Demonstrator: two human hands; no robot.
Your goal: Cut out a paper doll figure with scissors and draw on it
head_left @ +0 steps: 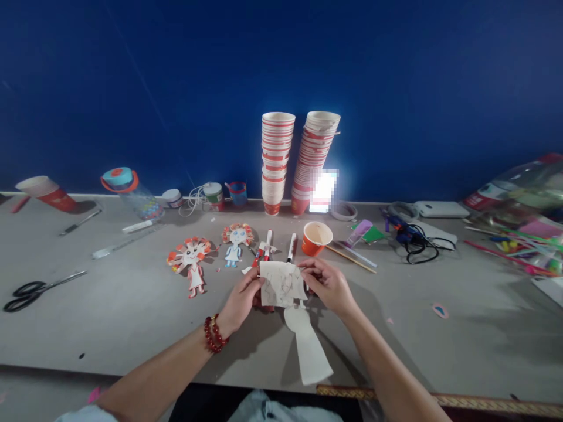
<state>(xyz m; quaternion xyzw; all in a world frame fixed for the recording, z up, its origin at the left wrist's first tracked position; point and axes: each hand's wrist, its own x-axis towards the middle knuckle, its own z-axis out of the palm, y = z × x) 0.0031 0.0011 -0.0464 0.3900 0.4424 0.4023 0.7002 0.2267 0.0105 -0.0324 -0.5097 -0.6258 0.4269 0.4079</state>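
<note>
Both my hands hold a small piece of white paper (281,284) with thin drawn lines, raised above the table. My left hand (241,296), with red bead bracelets at the wrist, pinches its left edge. My right hand (328,284) pinches its upper right edge. Below the paper lies a white cut-out strip (311,351) with a rounded top; whether it joins the paper I cannot tell. Just beyond are a red marker (267,246), a black marker (291,247) and an orange paper cup (316,238). Two paper dolls, one red (194,266) and one blue (236,245), lie to the left.
Two tall stacks of paper cups (278,164) (315,161) stand against the blue wall, beside a glowing screen (324,191). Black scissors (41,290) lie far left, near a clear bottle (134,193). Dark cables (416,237) and plastic bottles (519,187) occupy the right.
</note>
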